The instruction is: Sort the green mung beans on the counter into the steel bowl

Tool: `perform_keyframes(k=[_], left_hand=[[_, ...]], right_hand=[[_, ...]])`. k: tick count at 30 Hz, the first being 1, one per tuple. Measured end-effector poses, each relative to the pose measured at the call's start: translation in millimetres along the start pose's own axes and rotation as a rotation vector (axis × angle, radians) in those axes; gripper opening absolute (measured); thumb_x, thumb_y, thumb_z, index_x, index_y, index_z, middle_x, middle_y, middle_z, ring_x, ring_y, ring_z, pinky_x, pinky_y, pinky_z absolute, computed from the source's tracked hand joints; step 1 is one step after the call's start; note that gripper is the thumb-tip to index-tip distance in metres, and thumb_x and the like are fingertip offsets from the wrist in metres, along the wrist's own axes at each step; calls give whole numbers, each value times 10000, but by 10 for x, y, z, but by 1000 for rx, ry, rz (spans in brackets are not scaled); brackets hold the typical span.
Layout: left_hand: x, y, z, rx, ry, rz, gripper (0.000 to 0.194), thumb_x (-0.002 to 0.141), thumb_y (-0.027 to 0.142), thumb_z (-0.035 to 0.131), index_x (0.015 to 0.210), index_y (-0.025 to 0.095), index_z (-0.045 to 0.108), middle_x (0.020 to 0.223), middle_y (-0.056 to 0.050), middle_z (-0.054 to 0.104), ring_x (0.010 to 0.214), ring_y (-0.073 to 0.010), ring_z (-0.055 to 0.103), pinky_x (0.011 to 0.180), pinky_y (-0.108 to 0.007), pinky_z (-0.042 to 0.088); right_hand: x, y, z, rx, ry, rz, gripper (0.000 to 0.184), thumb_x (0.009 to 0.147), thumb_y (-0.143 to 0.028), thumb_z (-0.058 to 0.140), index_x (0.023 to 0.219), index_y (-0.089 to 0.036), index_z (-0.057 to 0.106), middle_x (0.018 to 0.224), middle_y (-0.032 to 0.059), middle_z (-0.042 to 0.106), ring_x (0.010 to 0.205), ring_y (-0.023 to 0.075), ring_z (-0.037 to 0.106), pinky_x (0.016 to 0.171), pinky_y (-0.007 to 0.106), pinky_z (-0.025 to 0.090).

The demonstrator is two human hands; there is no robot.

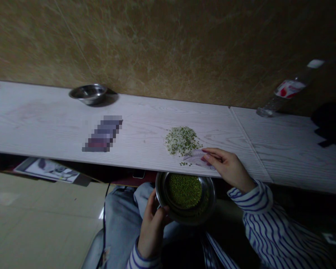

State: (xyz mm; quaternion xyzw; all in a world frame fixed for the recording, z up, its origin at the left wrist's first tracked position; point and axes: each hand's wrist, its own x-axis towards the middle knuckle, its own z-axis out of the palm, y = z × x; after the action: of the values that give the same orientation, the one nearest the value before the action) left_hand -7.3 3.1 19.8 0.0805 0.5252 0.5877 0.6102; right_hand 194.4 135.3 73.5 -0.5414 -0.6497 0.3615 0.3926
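My left hand (153, 220) grips the left rim of a metal bowl (210, 207), which is held just below the table's front edge. Small green beans that look like mung beans (184, 190) cover its bottom. Between the thumb and fingers of my right hand (228, 164) is a thin, see-through purplish sheet, perhaps plastic (197, 157). The sheet lies low over the table at the near side of a mixed pile (182, 140) of white grains, apparently rice, and green beans. A few loose beans (185, 164) are scattered left of the sheet, near the edge.
A second metal bowl (91, 94) stands at the back left by the wall. Nearer is a pixelated flat object (103, 133). A plastic bottle (285, 89) and a dark object (332, 121) are at the right. Under the table, a phone-like object (139, 173) lies on a shelf.
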Motion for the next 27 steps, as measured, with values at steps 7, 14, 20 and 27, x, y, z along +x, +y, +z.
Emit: perform_keyframes(k=[7,14,20,27], left_hand=[[-4,4,3,-5,-20,12,640,639,236,701,1261,190,561,1146,-100,637,892,-249,627,611,-336,565],[10,-3,13,-5,3,-2,644,634,217,686,1262,187,549,1144,-99,630,872,-233,618,611,-333,559],[10,3,6,3,-24,2,644,641,235,687,1268,199,544,1137,-93,633,871,-240,623,603,-334,555],[30,-13,-18,15,-25,1,609,645,238,686,1238,206,555,1136,-92,631,914,-256,620,620,-335,559]], right_hand=[[-4,-69,114,17,-54,3,292,811,-298,626,1056,-162,706,917,84,764,834,200,722,743,321,588],[-61,-167,146,8,-121,-7,307,816,-314,613,1053,-141,706,934,96,760,833,194,723,756,316,592],[-132,-200,87,18,-165,12,306,804,-340,626,1024,-148,720,880,95,766,797,204,731,736,330,605],[-143,-81,23,-16,38,0,289,787,-367,667,997,-179,734,883,87,766,793,213,728,734,335,599]])
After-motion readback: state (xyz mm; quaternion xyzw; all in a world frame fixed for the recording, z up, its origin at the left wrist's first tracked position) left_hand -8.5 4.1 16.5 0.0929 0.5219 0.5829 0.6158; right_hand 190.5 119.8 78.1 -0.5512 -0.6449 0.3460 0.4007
